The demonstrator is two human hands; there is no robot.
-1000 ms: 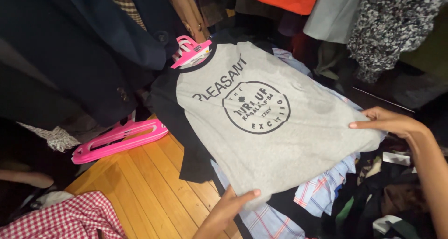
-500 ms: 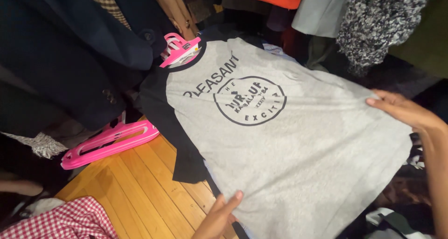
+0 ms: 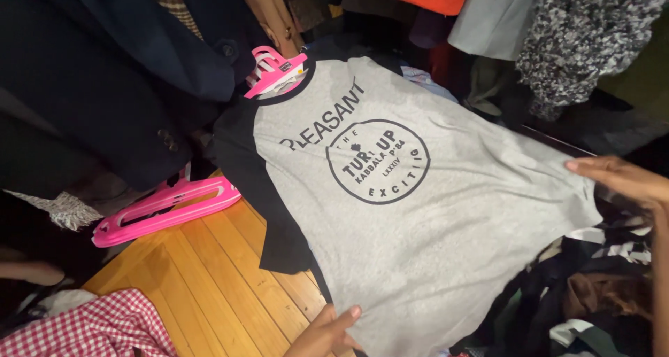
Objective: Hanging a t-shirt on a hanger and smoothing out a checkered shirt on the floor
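While the grey T-shirt [image 3: 446, 218] with black sleeves lies spread across the middle of the view, collar toward eleven o'clock on a pink hanger [image 3: 277, 70], the left hand [image 3: 326, 332] at six o'clock pinches its hem and the right hand [image 3: 624, 179] at three o'clock rests flat, fingers together, on the far hem corner. Soft, light, limp knit, it would probably sag wherever unsupported, so hem corners or shoulders look like the best holds. No containers show; loose clothes [image 3: 592, 294] heap at four o'clock, another pink hanger [image 3: 167, 207] lies on the wooden floor [image 3: 216, 280] at nine.
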